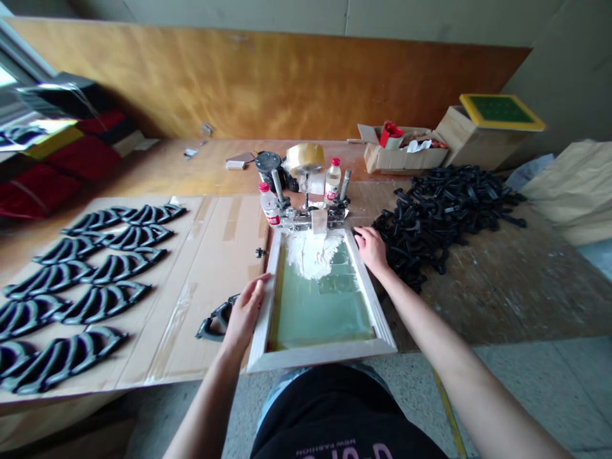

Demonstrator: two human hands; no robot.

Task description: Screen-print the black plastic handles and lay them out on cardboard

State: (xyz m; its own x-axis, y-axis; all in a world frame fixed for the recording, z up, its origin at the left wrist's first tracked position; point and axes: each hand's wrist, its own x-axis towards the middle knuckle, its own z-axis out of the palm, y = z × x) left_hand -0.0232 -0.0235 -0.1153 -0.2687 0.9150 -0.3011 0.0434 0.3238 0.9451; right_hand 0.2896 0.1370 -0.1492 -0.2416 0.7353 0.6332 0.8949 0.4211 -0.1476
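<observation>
A screen printing frame (322, 363) with pale wooden rails lies in front of me, its far end at a metal hinge clamp (299, 220). White paste (313, 255) is smeared on the far part of its greenish mesh (320, 319), and a pale squeegee-like piece (319, 223) stands at the paste. My left hand (246, 309) is closed on the left rail; its underside fingers are hidden. My right hand (371, 248) closes at the far right rail, next to the black pile. Partly behind my left wrist, a black curved plastic part (217, 322) lies on cardboard.
Rows of black ribbed parts (115, 271) cover the cardboard sheet (201, 255) on the left. A heap of black parts (444, 217) lies on the right. Two red-capped bottles (333, 182), a tape roll (305, 158) and a dark tub (268, 164) stand behind the clamp. An open carton (401, 159) sits farther back.
</observation>
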